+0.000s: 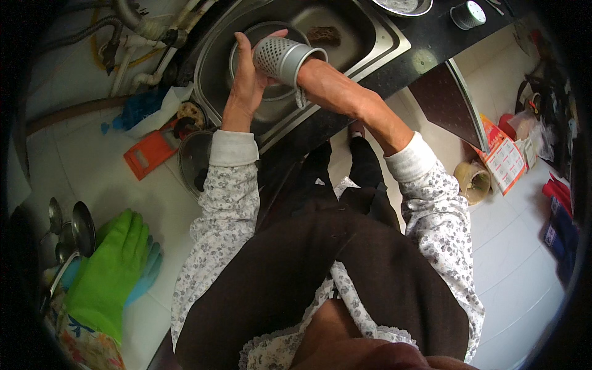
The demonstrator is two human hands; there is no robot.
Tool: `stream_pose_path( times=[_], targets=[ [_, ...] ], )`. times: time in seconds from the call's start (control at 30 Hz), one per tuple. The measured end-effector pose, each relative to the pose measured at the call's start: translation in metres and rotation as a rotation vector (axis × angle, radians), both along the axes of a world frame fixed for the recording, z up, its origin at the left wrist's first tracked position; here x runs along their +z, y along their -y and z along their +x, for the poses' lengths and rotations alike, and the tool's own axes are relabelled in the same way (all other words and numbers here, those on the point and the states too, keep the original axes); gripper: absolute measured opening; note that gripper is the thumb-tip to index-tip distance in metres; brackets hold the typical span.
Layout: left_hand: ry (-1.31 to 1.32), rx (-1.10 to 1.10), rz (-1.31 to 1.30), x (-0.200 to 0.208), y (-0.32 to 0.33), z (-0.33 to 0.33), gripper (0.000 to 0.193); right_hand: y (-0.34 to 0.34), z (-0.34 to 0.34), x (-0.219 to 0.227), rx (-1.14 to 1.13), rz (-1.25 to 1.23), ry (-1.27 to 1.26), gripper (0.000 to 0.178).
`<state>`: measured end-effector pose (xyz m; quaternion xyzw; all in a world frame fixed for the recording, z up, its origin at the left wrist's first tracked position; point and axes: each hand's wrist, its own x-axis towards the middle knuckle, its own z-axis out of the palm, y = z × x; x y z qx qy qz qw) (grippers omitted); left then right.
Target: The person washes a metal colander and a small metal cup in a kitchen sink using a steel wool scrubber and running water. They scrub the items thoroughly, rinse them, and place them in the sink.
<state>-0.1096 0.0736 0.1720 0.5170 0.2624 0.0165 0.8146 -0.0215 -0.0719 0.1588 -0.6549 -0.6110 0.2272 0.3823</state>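
A grey perforated cylindrical utensil holder (274, 58) lies tilted on its side over the sink, its open end toward the right. My left hand (245, 86) cradles it from the left, thumb stretched up along its closed end. Into the open mouth reaches my right hand (313, 75), its fingers hidden inside. A bit of grey stringy material (300, 98) hangs out under the rim beside my right wrist; whether my fingers grip it cannot be seen. Below the holder, a round metal basin (285, 26) stands in the steel sink (390, 48), with a brown scrubbing pad (324, 35) next to it.
On the dark counter (425, 40) at right stand a metal bowl (404, 7) and another perforated holder (468, 15). Left of the sink are an orange slicer (148, 151), a lid (194, 161), green rubber gloves (108, 271) and ladles (83, 228). A dark cabinet door (447, 102) juts out at right.
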Motion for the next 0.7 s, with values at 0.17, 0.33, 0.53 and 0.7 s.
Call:
stream_pose_path(
  times=[0.17, 0.33, 0.53, 0.7],
  targets=[
    [-0.091, 0.036, 0.078, -0.011, -0.002, 0.005, 0.061, 0.005, -0.002, 0.007, 0.04, -0.153, 0.308, 0.03],
    [-0.036, 0.126, 0.104, -0.016, 0.005, 0.002, 0.055, 0.007, -0.009, 0.009, -0.106, -0.062, 0.168, 0.025],
    [0.074, 0.133, 0.176, -0.009, 0.006, 0.005, 0.054, 0.007, -0.008, -0.011, -0.14, 0.132, -0.219, 0.027],
    [0.043, 0.042, 0.133, -0.006, 0.005, 0.002, 0.056, 0.013, -0.003, -0.002, -0.023, 0.079, -0.051, 0.038]
  ],
)
